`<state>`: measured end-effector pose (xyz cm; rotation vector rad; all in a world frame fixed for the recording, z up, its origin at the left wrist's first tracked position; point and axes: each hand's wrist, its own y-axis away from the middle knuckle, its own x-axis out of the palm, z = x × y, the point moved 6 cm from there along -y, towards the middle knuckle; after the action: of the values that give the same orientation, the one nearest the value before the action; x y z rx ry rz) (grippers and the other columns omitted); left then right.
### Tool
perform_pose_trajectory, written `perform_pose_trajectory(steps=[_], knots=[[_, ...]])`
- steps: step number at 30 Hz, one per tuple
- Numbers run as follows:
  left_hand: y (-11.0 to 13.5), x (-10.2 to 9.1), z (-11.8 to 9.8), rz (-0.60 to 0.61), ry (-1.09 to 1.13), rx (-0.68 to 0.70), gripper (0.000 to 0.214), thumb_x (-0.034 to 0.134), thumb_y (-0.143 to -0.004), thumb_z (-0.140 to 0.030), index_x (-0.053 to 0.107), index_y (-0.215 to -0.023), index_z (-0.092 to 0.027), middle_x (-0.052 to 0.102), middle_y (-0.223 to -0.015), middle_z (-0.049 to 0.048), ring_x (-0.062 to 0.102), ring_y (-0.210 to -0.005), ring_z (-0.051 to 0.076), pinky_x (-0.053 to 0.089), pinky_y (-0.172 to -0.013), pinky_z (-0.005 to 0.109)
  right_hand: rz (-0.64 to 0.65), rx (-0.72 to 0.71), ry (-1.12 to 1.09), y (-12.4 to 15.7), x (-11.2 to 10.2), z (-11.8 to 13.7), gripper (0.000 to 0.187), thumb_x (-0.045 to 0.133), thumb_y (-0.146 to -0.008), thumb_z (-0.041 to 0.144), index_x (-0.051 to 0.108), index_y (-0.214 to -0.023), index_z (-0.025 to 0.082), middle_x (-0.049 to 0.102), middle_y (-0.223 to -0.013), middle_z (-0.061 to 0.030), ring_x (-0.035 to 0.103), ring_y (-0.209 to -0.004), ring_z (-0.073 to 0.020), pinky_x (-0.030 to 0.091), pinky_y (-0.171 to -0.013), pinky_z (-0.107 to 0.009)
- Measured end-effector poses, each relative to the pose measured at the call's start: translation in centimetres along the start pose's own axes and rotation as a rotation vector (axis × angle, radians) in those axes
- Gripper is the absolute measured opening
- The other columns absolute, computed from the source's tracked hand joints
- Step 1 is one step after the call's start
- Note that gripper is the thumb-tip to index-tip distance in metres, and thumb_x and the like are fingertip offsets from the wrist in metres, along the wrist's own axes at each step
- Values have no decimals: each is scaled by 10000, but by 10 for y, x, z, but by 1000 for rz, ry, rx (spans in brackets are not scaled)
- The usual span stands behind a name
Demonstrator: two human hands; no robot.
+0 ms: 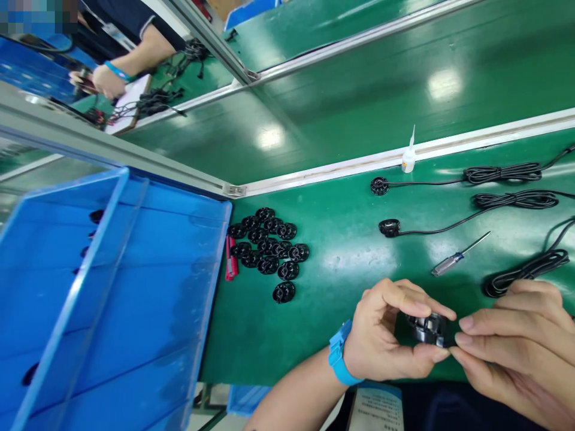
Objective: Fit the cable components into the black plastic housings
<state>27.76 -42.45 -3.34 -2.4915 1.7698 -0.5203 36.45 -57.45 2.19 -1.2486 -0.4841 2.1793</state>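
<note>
My left hand [390, 335], with a blue wrist strap [341, 353], grips a round black plastic housing [426, 328] between thumb and fingers. Light metallic bits show inside the housing. At its right edge, my right hand [516, 347] pinches what looks like a black cable [450, 341]; the fingertips hide most of it. Just behind the right hand lies a coiled black cable [525, 272]. A screwdriver [460, 254] with a clear grey handle rests beyond both hands. Farther off, two similar round parts [389, 227] [380, 186] are joined to bundled cables.
Several black round housings [268, 264] are grouped on the green table [341, 287], beside a red cutter [231, 260]. Blue bins [148, 299] stand at the left. A white dropper bottle [408, 158] stands by the metal frame rail. Across it, another person's hand [109, 82] works near cables.
</note>
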Motion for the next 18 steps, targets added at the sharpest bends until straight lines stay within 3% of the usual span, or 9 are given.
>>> perform_pose_trajectory(steps=[5, 8, 11, 18], knots=[[4, -1, 4, 6, 11, -70, 421, 920, -804, -281, 562, -1024, -253, 856, -1010, 49, 801, -865, 191, 614, -791, 325, 10, 7, -12, -1, 1, -3, 152, 806, -909, 147, 717, -993, 238, 797, -891, 47, 687, -775, -151, 483, -828, -402], [8, 3, 16, -9, 139, -223, 480, 918, -810, -306, 549, -1110, -242, 846, -1016, 65, 816, -909, 205, 619, -754, 287, 17, 40, -42, -3, 5, -5, 131, 771, -931, 131, 700, -979, 231, 781, -884, 36, 685, -796, -154, 487, -836, -396], [12, 7, 24, -40, 237, -365, 516, 913, -836, -380, 569, -1194, -238, 832, -1016, 65, 823, -958, 225, 632, -831, 322, 5, 65, -32, -3, 9, -6, 126, 760, -933, 117, 692, -948, 222, 765, -880, 16, 672, -812, -163, 487, -841, -397], [7, -1, 15, -157, 14, -335, 548, 931, -782, -378, 758, -1275, -212, 772, -925, 62, 731, -876, 224, 592, -808, 353, 25, 45, -13, -5, 10, -9, 104, 783, -953, 136, 731, -944, 226, 787, -890, 9, 661, -797, -162, 476, -791, -387]])
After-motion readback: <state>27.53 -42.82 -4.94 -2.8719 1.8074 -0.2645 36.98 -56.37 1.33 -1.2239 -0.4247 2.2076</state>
